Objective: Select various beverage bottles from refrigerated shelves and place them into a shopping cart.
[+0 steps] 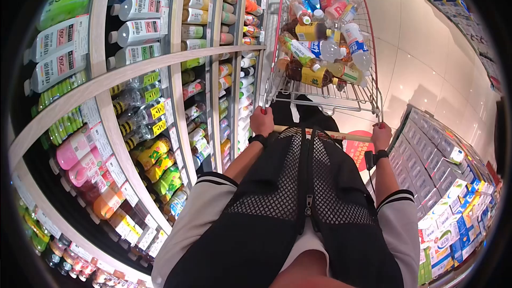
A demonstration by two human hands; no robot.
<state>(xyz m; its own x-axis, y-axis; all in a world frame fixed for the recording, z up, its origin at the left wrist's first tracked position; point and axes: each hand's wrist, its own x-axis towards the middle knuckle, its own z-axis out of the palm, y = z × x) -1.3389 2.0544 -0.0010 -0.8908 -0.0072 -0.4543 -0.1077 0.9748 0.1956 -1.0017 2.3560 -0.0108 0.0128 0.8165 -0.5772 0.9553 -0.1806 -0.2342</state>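
A metal shopping cart (368, 32) with a red rim stands in front of me, loaded with a heap of drink bottles (320, 48). Its tan handle bar (354, 137) runs across close to my body, partly hidden by my black mesh vest. At the left end of the cart's handle, my left hand (261, 121) is closed in a grip. My right hand (381, 136) is wrapped round the right end, with a bit of red showing above the fingers. Dark bands circle both wrists.
Shelves of bottled drinks (141, 8) with price labels rise close along my left side. Stacked cartons (426, 149) stand close on the right, with blue and white boxes (453, 240) nearer to me. Shiny floor tiles (421, 64) extend right of the cart. Another shelf (458, 16) lines the far right.
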